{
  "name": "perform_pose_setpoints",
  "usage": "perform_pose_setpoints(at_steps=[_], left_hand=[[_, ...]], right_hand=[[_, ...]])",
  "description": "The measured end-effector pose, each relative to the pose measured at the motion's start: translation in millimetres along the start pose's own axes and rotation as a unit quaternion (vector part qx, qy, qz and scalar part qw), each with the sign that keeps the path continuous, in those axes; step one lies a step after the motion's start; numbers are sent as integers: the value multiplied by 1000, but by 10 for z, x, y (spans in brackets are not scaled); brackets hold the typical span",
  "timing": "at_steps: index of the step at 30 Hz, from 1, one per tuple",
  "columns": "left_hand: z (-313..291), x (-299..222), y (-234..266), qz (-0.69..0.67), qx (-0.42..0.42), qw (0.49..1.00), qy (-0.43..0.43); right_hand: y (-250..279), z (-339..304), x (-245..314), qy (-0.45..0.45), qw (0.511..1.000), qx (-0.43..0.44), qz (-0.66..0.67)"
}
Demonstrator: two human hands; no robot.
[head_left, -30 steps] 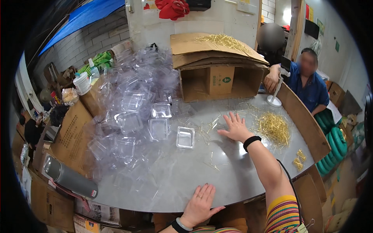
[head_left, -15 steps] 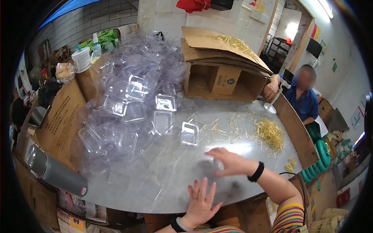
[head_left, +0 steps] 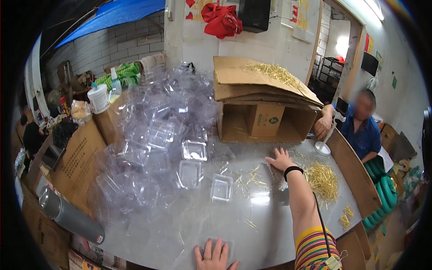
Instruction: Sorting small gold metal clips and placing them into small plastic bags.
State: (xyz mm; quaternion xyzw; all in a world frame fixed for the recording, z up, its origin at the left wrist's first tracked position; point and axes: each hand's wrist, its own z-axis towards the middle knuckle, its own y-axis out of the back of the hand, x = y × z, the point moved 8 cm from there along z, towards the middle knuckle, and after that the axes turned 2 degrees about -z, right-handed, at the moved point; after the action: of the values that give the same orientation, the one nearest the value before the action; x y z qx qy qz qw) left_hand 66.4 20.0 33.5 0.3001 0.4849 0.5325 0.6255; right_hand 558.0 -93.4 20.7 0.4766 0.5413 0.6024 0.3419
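Note:
My left hand (head_left: 213,255) rests at the table's near edge, fingers spread, with a ring on one finger. Stretched far out over the table, my right hand (head_left: 281,161) is open, palm down, among loose thin gold sticks (head_left: 253,178). Whether it touches any of them I cannot tell. To its right lies a heap of gold sticks (head_left: 322,182). A clear plastic container (head_left: 222,187) stands by itself between my hands, left of the loose sticks. A big mound of clear plastic containers (head_left: 155,130) covers the left of the table.
A cardboard box (head_left: 265,123), open toward me, stands at the back with gold sticks (head_left: 279,75) on top. A grey flask (head_left: 71,216) lies along the left edge. Cardboard walls (head_left: 353,166) border the table. At the far right, a person in blue (head_left: 360,130) rests a hand beside a white stand (head_left: 322,148).
My right hand has reached forward and away from my left, toward the cardboard box. My left hand has come down near the front edge. The view has tilted upward.

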Motion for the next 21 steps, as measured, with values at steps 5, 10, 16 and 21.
perform_pose_setpoints(at_steps=[5,10,16,21], left_hand=[[-7,-19,7,1,-8,1000,1],[-12,-25,-14,-15,-12,1000,-8],[-63,-18,-27,-43,-48,997,-32],[-127,135,89,-163,-148,975,-21]], right_hand=[[-185,-125,255,70,995,51,-57],[-351,-957,495,225,972,19,-65],[-342,-2019,607,334,939,29,-78],[186,-2699,987,357,931,-61,38]])
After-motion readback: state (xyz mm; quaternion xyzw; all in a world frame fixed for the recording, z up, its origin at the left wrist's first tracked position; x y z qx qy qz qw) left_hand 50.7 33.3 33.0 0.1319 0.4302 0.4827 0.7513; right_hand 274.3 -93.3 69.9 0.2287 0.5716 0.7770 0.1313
